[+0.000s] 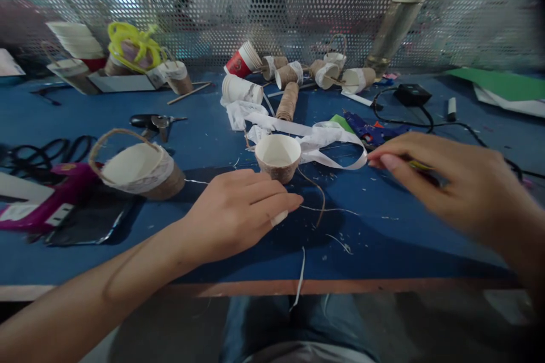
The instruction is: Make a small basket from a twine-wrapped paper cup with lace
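My left hand (244, 210) is over the table in front of a twine-wrapped paper cup (279, 156), its fingers curled together; what they hold, if anything, is hidden. A thin twine strand trails from the cup beside my fingertips. At the right, my right hand (430, 173) has thumb and fingertips pinched at the end loop of a white ribbon (336, 161). The ribbon runs back behind the cup to a crumpled heap of lace (242, 113). A twine-wrapped basket cup with lace and a handle (159, 176) leans at the left.
Further back lie a twine roll (288, 101), stacked cups (242, 89) and several small wrapped cups. A magenta glue gun (63, 193) and a phone (91, 215) are at the left. Scissors (157, 122), a blue tool (368, 129) and a black adapter (412, 94) with its cable sit around.
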`<state>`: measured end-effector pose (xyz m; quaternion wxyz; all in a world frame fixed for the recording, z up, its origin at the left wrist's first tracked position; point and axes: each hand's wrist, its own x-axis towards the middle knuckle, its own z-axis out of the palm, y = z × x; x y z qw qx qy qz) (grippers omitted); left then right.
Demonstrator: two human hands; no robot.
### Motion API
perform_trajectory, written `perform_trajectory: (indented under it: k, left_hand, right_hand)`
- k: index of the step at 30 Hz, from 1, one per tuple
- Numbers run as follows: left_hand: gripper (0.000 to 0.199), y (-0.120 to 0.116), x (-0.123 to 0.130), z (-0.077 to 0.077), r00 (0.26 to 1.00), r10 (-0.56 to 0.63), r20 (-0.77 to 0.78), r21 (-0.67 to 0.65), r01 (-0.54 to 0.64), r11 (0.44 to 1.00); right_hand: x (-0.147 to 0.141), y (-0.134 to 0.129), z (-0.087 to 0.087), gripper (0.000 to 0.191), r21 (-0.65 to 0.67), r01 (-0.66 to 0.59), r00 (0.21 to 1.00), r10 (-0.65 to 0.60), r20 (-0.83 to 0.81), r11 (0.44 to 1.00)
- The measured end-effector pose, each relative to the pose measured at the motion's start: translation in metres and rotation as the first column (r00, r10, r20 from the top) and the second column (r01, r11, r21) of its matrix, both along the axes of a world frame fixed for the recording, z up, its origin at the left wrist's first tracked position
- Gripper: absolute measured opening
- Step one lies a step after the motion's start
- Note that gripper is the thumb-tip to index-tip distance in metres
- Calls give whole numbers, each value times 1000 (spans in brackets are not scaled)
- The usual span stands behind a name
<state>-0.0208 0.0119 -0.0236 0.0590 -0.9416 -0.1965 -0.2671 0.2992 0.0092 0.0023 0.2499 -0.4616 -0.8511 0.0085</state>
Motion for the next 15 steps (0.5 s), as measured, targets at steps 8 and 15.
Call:
perform_trajectory:
  k: [8, 15]
  left_hand:
    - [18, -3, 1, 4, 999, -12, 43, -13, 12, 1000]
    - [16, -4, -1, 5, 995, 7, 95, -84, 1, 996]
  right_hand:
    - [68, 21, -20, 32, -179, 240, 932, -175, 318, 954]
    - [62, 15, -4, 37, -158, 332, 899, -261, 352, 930]
